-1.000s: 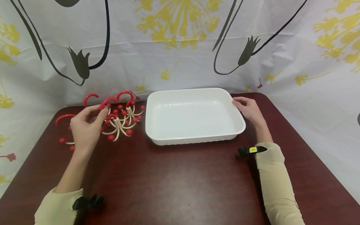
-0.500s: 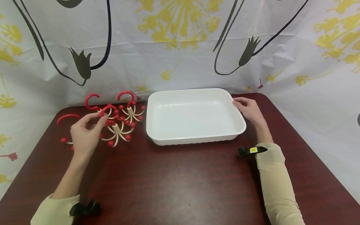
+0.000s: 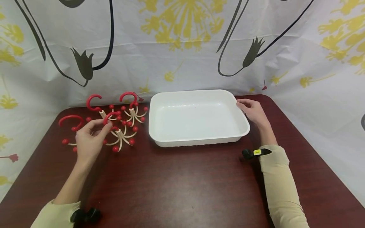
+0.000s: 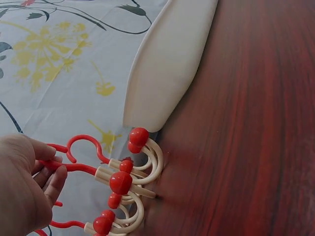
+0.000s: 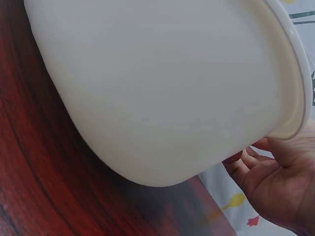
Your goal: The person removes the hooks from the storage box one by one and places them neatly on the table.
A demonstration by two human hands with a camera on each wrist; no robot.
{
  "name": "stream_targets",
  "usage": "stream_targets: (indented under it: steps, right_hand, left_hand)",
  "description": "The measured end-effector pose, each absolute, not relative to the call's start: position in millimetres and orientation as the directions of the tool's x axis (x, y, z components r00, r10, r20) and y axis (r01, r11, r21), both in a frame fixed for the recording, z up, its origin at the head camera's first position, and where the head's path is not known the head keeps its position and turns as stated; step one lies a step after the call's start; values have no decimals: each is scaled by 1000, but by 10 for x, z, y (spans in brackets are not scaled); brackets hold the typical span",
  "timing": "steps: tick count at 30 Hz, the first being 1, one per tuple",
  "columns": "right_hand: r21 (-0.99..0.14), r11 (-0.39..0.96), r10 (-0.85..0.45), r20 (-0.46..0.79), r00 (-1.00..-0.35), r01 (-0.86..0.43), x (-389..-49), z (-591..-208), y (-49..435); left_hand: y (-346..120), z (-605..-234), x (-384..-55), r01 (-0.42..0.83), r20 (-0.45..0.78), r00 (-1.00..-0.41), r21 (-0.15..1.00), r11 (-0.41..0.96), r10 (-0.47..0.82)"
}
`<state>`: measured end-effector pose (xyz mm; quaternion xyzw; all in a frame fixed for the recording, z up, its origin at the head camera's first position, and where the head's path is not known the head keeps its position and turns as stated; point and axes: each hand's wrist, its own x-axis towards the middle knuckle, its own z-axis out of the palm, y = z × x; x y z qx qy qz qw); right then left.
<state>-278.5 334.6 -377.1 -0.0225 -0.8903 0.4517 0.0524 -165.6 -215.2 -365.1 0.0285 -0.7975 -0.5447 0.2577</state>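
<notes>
My left hand (image 3: 90, 141) pinches the red hook of a small hanger (image 3: 119, 134), whose cream arms curve outward and end in red balls. In the left wrist view, thumb and fingertips of the left hand (image 4: 29, 182) close on that hook, the held hanger (image 4: 101, 174) pointing away from the hand. Close around it lie similar hangers: one at the back right (image 3: 132, 112), one behind (image 3: 94, 104), and one to the left (image 3: 71, 118), partly hidden by the hand. My right hand (image 3: 252, 110) grips the right rim of a white rectangular tray (image 3: 196, 141), fingers curled under its edge (image 5: 290, 130).
The dark reddish wood table (image 3: 182, 180) bears everything. A white curtain (image 3: 194, 69) with yellow and grey flower prints hangs directly behind the table's back edge. The tray stands near that edge, just right of the hangers.
My left hand has drawn the held hanger a little nearer to me, apart from the hangers behind it. The right hand and the tray have stayed in place.
</notes>
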Motion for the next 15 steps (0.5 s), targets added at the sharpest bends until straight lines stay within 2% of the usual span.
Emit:
stream_targets:
  steps: [15]
  right_hand:
    - [-806,591,84,66,-994,-3,-2803,-3774,3369]
  left_hand:
    - [-2150,-3681,-1615,275,420,-860,859,432,-289]
